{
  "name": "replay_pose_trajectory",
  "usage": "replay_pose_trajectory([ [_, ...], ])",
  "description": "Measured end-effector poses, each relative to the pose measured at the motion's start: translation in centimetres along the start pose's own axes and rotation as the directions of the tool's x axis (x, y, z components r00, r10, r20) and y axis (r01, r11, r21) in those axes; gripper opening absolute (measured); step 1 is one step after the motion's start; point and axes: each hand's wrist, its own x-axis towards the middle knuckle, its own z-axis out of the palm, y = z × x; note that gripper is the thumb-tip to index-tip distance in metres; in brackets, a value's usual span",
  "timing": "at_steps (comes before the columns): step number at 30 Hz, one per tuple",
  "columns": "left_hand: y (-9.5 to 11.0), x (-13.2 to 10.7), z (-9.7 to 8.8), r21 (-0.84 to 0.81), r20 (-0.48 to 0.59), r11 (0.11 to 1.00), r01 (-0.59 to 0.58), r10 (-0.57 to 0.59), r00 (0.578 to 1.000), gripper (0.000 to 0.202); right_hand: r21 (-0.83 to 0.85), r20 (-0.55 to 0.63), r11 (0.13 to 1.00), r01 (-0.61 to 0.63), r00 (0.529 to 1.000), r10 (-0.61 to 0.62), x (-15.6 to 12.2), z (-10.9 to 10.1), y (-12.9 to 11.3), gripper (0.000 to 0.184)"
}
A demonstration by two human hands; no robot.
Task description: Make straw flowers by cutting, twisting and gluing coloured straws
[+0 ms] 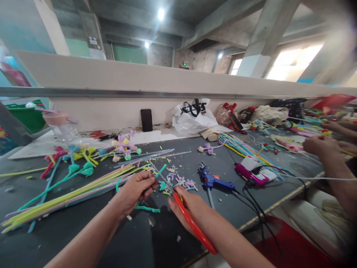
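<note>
My left hand [135,191] is closed in a pinch on a teal pipe cleaner [145,207] that loops under the palm and sticks up past the fingers. My right hand [185,208] grips red-handled scissors [192,225]. Their metal blades [160,175] point away from me and cross the teal stem just beyond my left fingers. Small cut pieces of pipe cleaner [178,180] lie scattered on the dark table [83,238] right behind the blades.
A bundle of long yellow, pink and blue pipe cleaners [69,195] lies at left, with finished fuzzy flowers [122,147] behind. A blue glue gun [213,181], a pink device with cables [252,173], a white bag [192,115] and a phone [146,120] stand further back. Another person's hands [318,145] work at right.
</note>
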Motion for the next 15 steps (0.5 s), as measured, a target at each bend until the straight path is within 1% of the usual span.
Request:
replay_pose_trajectory([
  [4, -0.15, 0.07, -0.06, 0.004, 0.007, 1.000, 0.003, -0.003, 1.000, 0.025, 0.000, -0.026, 1.000, 0.022, 0.999, -0.022, 0.03, 0.32, 0.35, 0.016],
  [11, -0.25, 0.27, -0.15, 0.008, 0.017, 1.000, -0.013, 0.013, 1.000, 0.025, -0.040, -0.024, 0.999, 0.007, 1.000, -0.008, 0.34, 0.49, 0.37, 0.014],
  [15, -0.40, 0.27, -0.32, 0.009, 0.020, 1.000, -0.008, 0.007, 1.000, 0.025, -0.016, -0.038, 0.999, 0.034, 0.999, -0.035, 0.33, 0.50, 0.54, 0.013],
])
